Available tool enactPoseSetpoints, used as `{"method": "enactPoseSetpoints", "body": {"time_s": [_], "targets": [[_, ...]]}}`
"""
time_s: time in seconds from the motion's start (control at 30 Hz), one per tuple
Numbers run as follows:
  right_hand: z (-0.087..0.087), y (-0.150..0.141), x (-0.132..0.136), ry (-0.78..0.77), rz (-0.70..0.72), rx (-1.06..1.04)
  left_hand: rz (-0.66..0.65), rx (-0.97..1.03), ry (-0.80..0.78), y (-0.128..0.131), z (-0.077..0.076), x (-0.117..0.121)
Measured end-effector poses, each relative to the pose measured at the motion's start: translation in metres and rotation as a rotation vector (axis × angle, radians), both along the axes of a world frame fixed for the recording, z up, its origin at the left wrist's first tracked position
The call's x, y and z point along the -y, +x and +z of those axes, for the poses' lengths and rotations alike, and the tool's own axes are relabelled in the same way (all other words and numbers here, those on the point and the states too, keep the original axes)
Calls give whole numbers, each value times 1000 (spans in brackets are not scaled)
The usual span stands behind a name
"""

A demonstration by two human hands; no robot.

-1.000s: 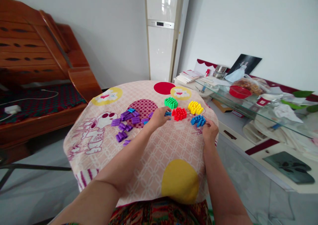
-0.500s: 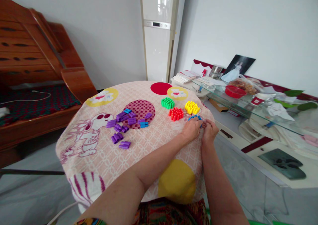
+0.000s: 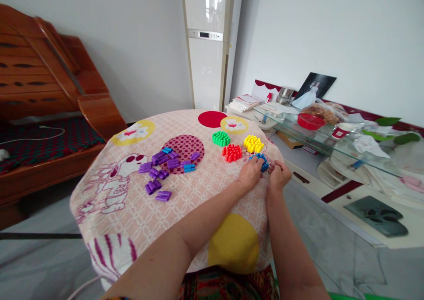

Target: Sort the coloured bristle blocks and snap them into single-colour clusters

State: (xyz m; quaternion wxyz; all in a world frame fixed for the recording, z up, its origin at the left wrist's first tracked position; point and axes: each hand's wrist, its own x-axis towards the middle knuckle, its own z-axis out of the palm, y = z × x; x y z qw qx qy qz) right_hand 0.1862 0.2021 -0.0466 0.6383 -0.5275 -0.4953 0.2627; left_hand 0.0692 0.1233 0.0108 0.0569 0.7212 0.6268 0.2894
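At the right edge of the table, my left hand [image 3: 251,173] has its fingers closed around the near side of a cluster of small blue plastic pieces [image 3: 264,164]. Just to the right, my right hand [image 3: 279,174] is closed with curled fingers beside that cluster; whatever its fingertips hold is hidden. Beyond my hands stand similar tight clusters of knobbed pieces: red [image 3: 232,152], green [image 3: 221,138] and yellow [image 3: 253,144]. Loose purple tube-like pieces [image 3: 163,196] lie scattered at the left, with a few blue ones [image 3: 189,168] among them.
A patterned cloth [image 3: 185,211] covers the round table. To the right, a glass shelf holds a red bowl [image 3: 310,121], a paper cup [image 3: 339,131] and bags. A wooden bench [image 3: 99,110] stands at the left, a tall white appliance [image 3: 207,66] behind.
My left hand has shifted slightly, and more of the blue cluster shows between my hands. The right hand stays close beside it. The view has turned a little to the right.
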Motion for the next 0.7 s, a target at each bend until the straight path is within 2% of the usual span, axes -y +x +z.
{"method": "enactPoseSetpoints", "body": {"time_s": [0.07,0.13,0.3,0.53,0.7], "targets": [[3,-1,3,-36,-36,-49,-7,15,-11,-3,0,5],[4,-1,3,-46,-34,-12,-58,0,-19,-4,-2,8],[4,1,1,-46,-33,49,-173,-132,-27,1,-12,9],[3,2,0,-80,16,5,-135,-220,-49,4,-15,6],[3,2,1,-83,10,-4,-81,-95,-17,2,-13,11]]}}
